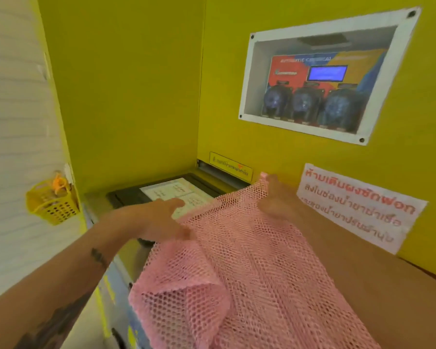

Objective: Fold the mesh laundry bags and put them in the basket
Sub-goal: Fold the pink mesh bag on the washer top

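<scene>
Now both hands are on a pink mesh bag [249,273], which is spread in front of the person over the top of a washing machine [126,195] and a brown surface [363,273] at the right. The left hand [161,217] pinches the left edge of the bag, with the thumb on the mesh and the fingers reaching toward the machine's panel. The right hand [275,197] grips the far corner of the bag and lifts it a little, so the corner sticks up above the fingers; part of this hand is behind the mesh. The near end of the bag hangs down toward the camera and has a loose fold at the lower left. A small yellow basket [51,202] hangs on the white wall at the left, well apart from the bag, and something orange lies inside it. On the yellow wall behind, a white frame [325,76] holds a device with a blue screen, and below it a white paper sign [358,210] with red writing is fixed just beside the right hand.
</scene>
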Tool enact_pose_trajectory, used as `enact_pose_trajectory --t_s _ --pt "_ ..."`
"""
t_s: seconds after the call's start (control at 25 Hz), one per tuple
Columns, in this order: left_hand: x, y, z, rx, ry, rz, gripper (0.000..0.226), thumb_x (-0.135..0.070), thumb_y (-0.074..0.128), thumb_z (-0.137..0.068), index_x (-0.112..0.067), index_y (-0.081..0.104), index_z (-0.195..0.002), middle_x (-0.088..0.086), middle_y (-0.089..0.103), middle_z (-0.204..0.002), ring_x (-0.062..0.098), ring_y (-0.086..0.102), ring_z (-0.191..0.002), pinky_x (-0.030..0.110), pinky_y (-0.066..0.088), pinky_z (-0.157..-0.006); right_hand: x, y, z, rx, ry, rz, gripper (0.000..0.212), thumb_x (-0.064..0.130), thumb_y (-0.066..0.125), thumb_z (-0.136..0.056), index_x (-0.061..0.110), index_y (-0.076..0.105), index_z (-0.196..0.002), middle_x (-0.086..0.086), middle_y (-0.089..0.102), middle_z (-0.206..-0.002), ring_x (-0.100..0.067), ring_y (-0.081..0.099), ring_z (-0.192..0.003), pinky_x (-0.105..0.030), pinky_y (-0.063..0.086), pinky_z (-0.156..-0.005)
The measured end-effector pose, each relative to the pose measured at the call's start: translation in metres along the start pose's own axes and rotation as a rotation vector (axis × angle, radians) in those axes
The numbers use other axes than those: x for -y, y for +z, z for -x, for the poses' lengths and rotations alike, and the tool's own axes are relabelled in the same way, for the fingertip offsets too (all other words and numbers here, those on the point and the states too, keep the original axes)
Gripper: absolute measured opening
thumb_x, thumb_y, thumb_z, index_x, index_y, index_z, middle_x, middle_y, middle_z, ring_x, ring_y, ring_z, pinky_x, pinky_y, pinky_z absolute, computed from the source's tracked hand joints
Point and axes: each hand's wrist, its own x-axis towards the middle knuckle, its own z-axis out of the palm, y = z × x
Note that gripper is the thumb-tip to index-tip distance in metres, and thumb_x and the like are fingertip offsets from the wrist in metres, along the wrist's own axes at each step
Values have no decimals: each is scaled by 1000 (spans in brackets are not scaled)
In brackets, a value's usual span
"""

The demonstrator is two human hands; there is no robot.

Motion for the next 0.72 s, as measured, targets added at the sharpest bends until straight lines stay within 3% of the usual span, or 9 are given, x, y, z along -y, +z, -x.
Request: enact_pose_trajectory --t_s 0.08,0.2,0.28,0.4,0.44,0.52,0.6,0.64,0.72 --pt "14 8 2 21 -36 -55 87 -51 66 -83 -37 16 -153 3 38 -153 25 48 -128 38 43 -103 4 14 2 46 -31 77 73 14 58 -87 23 26 -152 -12 46 -146 -33 53 -122 -36 50 -87" --pt "30 7 4 -80 -16 46 69 -24 62 -85 -36 32 -147 5 55 -131 19 56 -96 30 48 -78 9 21 10 191 -64 273 51 19 53 -91 15 46 -142 -10 53 -139 -26 53 -120 -33 45 -92" --pt "33 5 8 -90 30 78 60 -14 54 -87 -35 41 -142 7 57 -132 20 62 -94 30 50 -71 5 22 13 221 -99 377 43 26 51 -93 15 53 -134 -8 55 -136 -22 52 -113 -33 44 -91" --pt "44 -17 16 -173 20 168 55 -8 51 -89 -31 45 -139 7 62 -106 21 62 -82 33 51 -65 -9 21 11 198 -74 365 44 30 53 -90 21 53 -132 -7 52 -140 -24 49 -119 -40 42 -100" --pt "48 -26 17 -252 -28 130 57 -9 53 -88 -29 44 -140 9 60 -108 22 60 -86 33 50 -68 -15 19 12 158 -54 417 48 34 53 -88 25 50 -135 -8 47 -144 -28 43 -128 -46 36 -107" --pt "47 -31 20 -460 -180 -122 62 -12 58 -84 -24 40 -142 14 49 -128 32 51 -111 43 50 -85 -28 15 17 70 8 586 60 43 52 -84 30 40 -142 -14 32 -153 -36 23 -142 -59 16 -113" --pt "24 -14 25 -666 -95 -219 60 -18 58 -83 -24 39 -140 13 43 -135 35 43 -124 51 46 -94 -34 10 24 56 47 634 71 48 52 -84 27 31 -149 -15 21 -159 -38 13 -146 -62 9 -114" --pt "5 -1 32 -651 23 -138 57 -25 56 -87 -26 39 -141 11 43 -138 33 42 -128 52 45 -98 -35 8 26 62 46 607 72 47 52 -84 26 30 -150 -14 20 -160 -38 13 -147 -61 9 -115" --pt "-26 32 46 -385 213 -3 56 -49 50 -92 -31 37 -144 4 37 -148 29 38 -136 53 38 -108 -33 -1 39 97 6 510 70 42 56 -84 29 33 -150 -11 23 -159 -37 19 -146 -57 17 -116"
